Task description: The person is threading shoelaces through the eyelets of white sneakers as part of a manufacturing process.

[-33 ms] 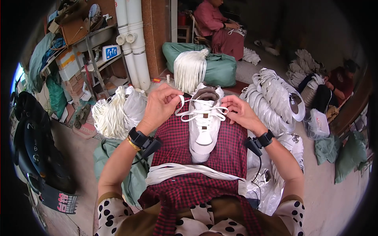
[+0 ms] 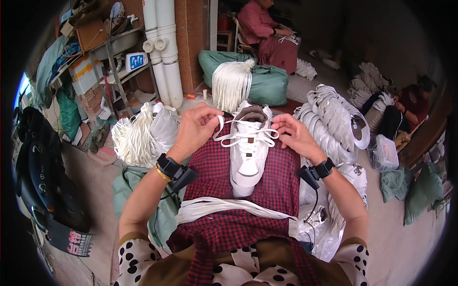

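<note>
A white lace-up sneaker (image 2: 245,169) lies on the red-and-black checked cloth over my lap, toe toward me and dark-lined opening away. Its white shoelace (image 2: 234,137) crosses over the tongue in loose loops. With thumb and fingertips, my left hand (image 2: 198,125) pinches one part of the lace, raised to the left of the shoe. On the other side, my right hand (image 2: 298,137) has its bent fingers closed at a lace loop; the exact grip is partly hidden. A bundle of loose white laces (image 2: 234,208) lies across my lap on the near side of the shoe.
Piles of white shoe pieces (image 2: 329,117) stand on the right, and a lace bundle (image 2: 136,138) on the left. Another white bundle (image 2: 233,86) leans on a green sack (image 2: 269,83) ahead. Two other people sit farther back. A dark scooter (image 2: 47,176) stands at far left.
The view has shifted very slightly. Both hands stay at the lace, and the shoe keeps its place on my lap.
</note>
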The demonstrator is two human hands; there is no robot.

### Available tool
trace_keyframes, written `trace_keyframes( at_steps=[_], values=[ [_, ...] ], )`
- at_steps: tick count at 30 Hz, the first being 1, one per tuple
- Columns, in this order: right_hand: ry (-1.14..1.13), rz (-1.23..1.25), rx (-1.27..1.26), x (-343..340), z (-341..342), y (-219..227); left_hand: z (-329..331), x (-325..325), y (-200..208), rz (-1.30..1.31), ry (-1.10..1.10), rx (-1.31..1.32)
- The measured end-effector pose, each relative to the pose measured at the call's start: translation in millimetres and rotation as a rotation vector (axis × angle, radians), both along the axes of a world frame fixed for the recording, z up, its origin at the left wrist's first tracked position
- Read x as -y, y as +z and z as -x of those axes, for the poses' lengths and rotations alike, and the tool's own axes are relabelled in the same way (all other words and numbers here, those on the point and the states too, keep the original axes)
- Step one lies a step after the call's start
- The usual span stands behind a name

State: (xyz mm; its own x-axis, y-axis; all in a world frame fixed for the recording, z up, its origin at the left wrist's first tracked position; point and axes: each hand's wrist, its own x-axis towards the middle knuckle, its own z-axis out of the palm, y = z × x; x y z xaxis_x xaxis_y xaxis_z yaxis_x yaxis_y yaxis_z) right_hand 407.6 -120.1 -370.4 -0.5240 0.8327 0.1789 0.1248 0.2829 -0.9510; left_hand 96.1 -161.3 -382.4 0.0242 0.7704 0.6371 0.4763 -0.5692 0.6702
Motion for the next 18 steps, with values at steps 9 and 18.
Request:
trace_keyframes(
  at_steps=[9, 18],
  values=[
    [0.116, -0.650, 0.277, 6, 75, 32, -15, -5, -32, 0.293, -0.221, 0.241],
    [0.100, -0.677, 0.354, -20, 97, 13, -28, -9, -48, 0.233, -0.140, 0.356]
  ],
)
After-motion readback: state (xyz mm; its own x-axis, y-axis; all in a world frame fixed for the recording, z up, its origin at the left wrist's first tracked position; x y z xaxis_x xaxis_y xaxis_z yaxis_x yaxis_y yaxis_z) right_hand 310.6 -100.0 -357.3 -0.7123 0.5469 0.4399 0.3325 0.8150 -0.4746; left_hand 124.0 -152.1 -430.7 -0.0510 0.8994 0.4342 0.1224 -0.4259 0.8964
